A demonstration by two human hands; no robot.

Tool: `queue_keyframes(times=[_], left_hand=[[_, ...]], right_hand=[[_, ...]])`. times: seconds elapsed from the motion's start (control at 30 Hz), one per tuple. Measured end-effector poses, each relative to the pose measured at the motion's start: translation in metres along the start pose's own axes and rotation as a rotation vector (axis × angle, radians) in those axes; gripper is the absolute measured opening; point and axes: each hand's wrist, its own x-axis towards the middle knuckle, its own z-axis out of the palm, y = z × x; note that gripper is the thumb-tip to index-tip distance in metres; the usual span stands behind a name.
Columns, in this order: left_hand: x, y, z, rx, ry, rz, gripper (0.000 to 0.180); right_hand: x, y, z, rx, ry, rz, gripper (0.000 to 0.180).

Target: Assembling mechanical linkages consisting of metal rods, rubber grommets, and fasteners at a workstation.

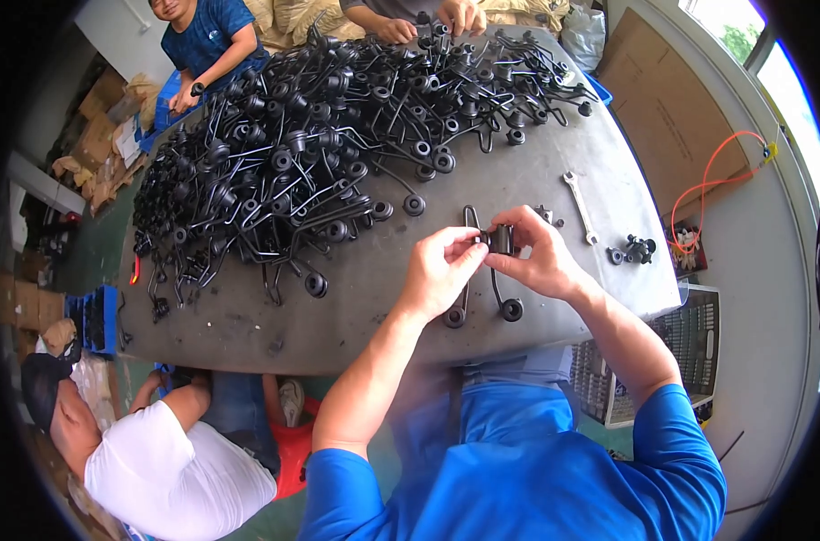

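Note:
Over the near edge of the table, my left hand and my right hand meet at a black cylindrical fitting. Fingers of the left hand pinch its left end; the right thumb and fingers close around its right side. Below the fitting runs a thin black bent rod with a round bushing at its lower end; whether the two are joined is hidden by my fingers. Just left of that, a similar bent rod part lies on the table, partly behind my left hand.
A large heap of black bent rods with bushings covers the table's far left. To the right lie an open-ended wrench and loose black fittings. A grey crate stands at lower right. Other people work around the table.

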Motion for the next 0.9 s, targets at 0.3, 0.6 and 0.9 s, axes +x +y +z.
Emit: queue_keyframes(times=[0.3,0.6,0.9], left_hand=[[0.019,0.005,-0.013,0.078,0.095,-0.016,0.018],[-0.011,-0.033,-0.015,0.052,0.177,-0.033,0.018],[-0.008,-0.045,-0.017,-0.170,0.143,-0.190,0.029]], right_hand=[[0.029,-0.016,0.008,-0.441,-0.019,-0.148,0.034],[0.028,-0.019,0.026,-0.787,-0.272,-0.104,0.031],[0.026,-0.015,0.029,-0.895,-0.283,-0.160,0.033]])
